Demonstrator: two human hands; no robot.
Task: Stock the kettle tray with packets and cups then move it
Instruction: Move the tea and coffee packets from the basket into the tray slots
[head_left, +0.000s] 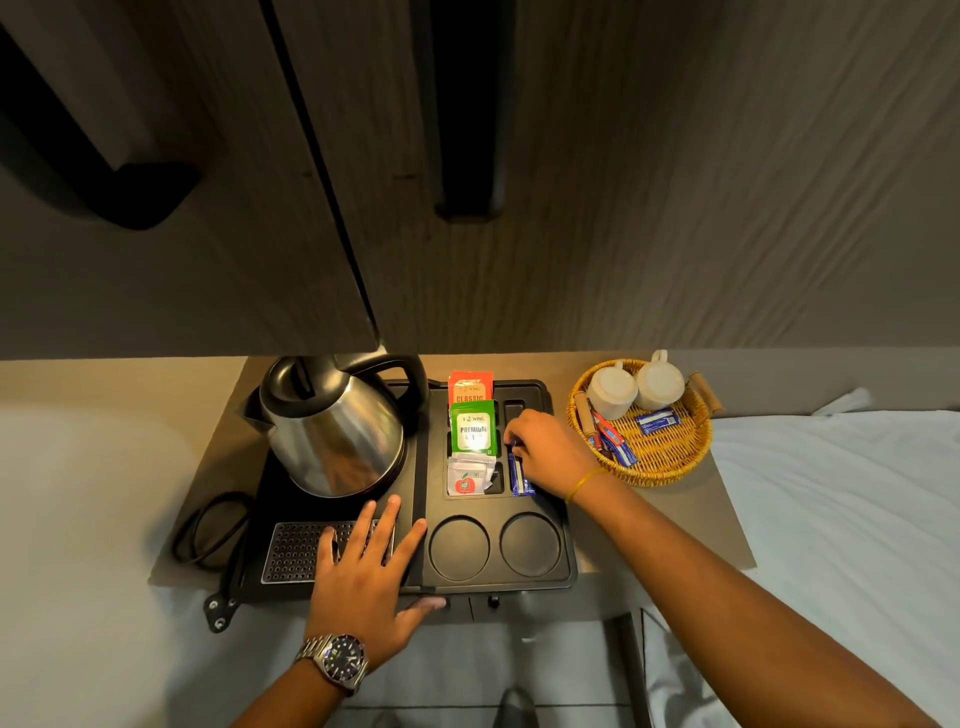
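A black kettle tray (566, 566) lies on a small table with a steel kettle (332, 431) on its left half. Its slots hold an orange tea packet (470, 387), a green tea packet (472, 428) and a white packet (465, 480). My right hand (550, 452) is over the right slot, fingers closed on blue stick packets (519, 478) standing there. My left hand (369, 577) lies flat and spread on the tray's front edge, over the drip grille. Both round cup recesses (460, 548) are bare. Two white cups (636, 387) lie in a wicker basket (670, 462).
The basket to the right of the tray also holds blue and red stick packets (657, 421). The kettle's black cord (208, 535) loops off the table's left side. White bedding lies left and right of the table. A wooden cabinet with dark handles hangs above.
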